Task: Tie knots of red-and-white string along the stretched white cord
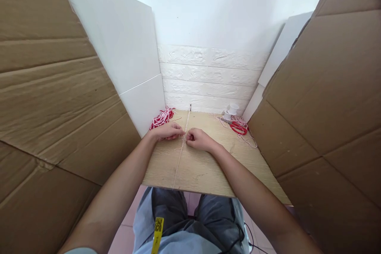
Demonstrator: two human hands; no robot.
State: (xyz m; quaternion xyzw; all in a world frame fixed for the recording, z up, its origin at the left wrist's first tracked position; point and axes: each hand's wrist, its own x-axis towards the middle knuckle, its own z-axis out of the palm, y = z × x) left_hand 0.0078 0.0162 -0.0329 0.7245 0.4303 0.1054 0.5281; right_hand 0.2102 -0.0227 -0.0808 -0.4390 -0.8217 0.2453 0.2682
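A thin white string point(179, 162) runs along the wooden board point(208, 170), from a small dark nail point(190, 107) at the back to the front edge. My left hand point(170, 131) is closed in a pinch just left of this string, with its fingertips on fine strands there. Close on the other side, my right hand point(198, 139) is curled, thumb and forefinger pinched at the same strands. Short ends of thread show between the two hands. The exact crossing of the strands is too small to make out.
At the back left lies a heap of red and white cords point(163, 117). Red-handled scissors point(238, 127), white spools point(232, 109) and loose pink-white cord point(251, 142) are at the back right. Cardboard walls point(74, 99) flank both sides; a white brick-patterned wall point(208, 75) stands behind.
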